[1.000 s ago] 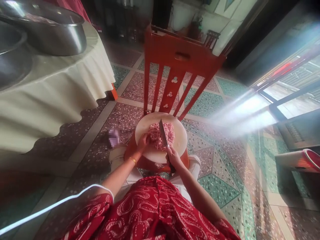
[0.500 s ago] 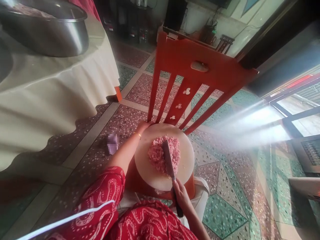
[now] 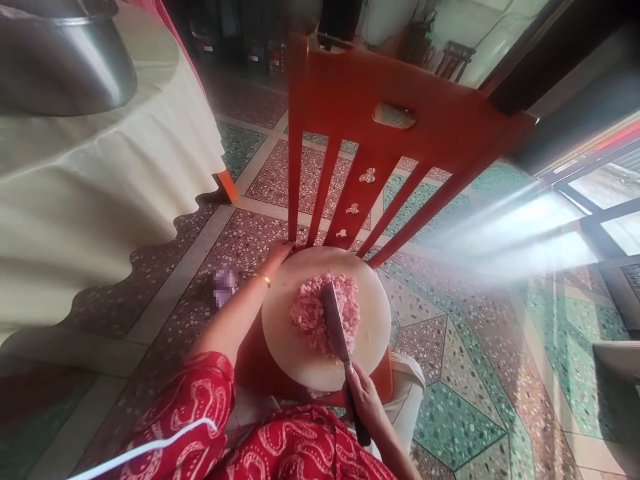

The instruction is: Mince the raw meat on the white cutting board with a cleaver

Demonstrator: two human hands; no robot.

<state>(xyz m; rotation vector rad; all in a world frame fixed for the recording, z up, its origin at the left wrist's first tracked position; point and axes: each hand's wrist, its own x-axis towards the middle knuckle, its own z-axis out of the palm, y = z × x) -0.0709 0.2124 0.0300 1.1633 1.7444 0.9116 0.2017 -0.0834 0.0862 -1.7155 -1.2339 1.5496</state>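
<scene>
A heap of minced pink meat [image 3: 305, 311] lies in the middle of a round, pale cutting board [image 3: 285, 357] on the seat of a red wooden chair [image 3: 345, 80]. My right hand [image 3: 367, 398] is closed round the dark handle of a cleaver [image 3: 333, 317]. Its blade lies in the meat, tip pointing away from me. My left hand [image 3: 280, 251], with a gold bangle at the wrist, is at the board's far left edge beside the chair back. Its fingers are mostly hidden.
To the left, a metal basin [image 3: 75, 70] stands on a table with a cream tablecloth [image 3: 155, 133]. A blurred purple thing [image 3: 225, 287] is on the terrazzo floor [image 3: 260, 227]. Bright light enters from the right. A white cord [image 3: 145, 450] crosses my left sleeve.
The view has shifted slightly, so the basin sits further left and is more cut off. The cleaver stays in the meat at nearly the same spot, and both hands keep their places.
</scene>
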